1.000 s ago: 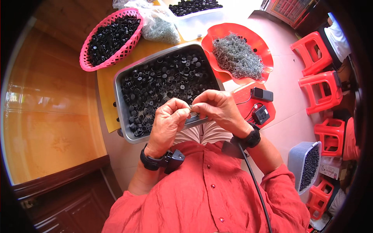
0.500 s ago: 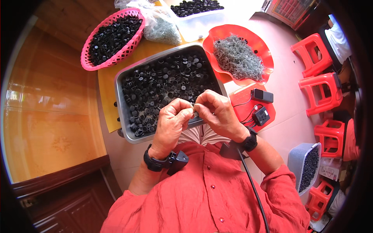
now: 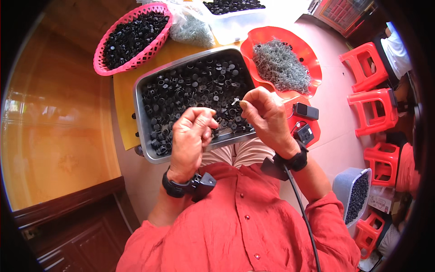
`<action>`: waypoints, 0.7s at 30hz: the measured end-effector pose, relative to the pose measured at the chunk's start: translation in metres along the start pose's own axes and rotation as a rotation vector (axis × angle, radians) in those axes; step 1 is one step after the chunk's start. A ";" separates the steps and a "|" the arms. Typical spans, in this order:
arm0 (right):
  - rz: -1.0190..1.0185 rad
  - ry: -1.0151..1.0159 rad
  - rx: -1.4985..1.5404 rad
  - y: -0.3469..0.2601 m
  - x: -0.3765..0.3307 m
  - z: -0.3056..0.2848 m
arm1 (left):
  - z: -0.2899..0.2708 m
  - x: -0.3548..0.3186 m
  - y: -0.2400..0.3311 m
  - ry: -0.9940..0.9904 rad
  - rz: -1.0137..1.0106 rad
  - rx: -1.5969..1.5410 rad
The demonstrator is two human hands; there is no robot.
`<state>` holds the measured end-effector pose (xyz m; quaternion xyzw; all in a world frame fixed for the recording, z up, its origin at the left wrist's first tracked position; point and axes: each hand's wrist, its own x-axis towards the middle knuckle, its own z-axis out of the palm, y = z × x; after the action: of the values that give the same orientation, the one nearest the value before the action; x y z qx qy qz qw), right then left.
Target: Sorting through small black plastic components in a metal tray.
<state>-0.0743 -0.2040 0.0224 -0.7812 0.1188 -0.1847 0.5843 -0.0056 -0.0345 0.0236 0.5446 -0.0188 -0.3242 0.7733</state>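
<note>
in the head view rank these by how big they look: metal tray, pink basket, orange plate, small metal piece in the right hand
1. metal tray
2. pink basket and orange plate: look about alike, and fisheye bending makes ranking them unsure
3. small metal piece, pinched in the right hand, by far the smallest
</note>
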 end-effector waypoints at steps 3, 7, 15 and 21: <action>-0.240 0.070 -0.287 0.004 0.011 -0.004 | -0.019 0.005 0.001 -0.036 -0.003 -0.018; -0.345 -0.278 -0.536 0.007 0.014 -0.002 | -0.027 0.005 -0.001 -0.044 -0.002 -0.060; -0.321 -0.697 -0.704 0.015 0.026 0.022 | -0.030 0.007 -0.004 -0.051 -0.030 -0.097; -0.399 -0.719 -0.875 0.013 0.029 0.024 | -0.029 0.006 -0.005 -0.053 0.005 -0.041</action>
<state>-0.0378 -0.1983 0.0085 -0.9699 -0.1704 0.0511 0.1660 0.0076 -0.0146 0.0059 0.5200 -0.0338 -0.3370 0.7842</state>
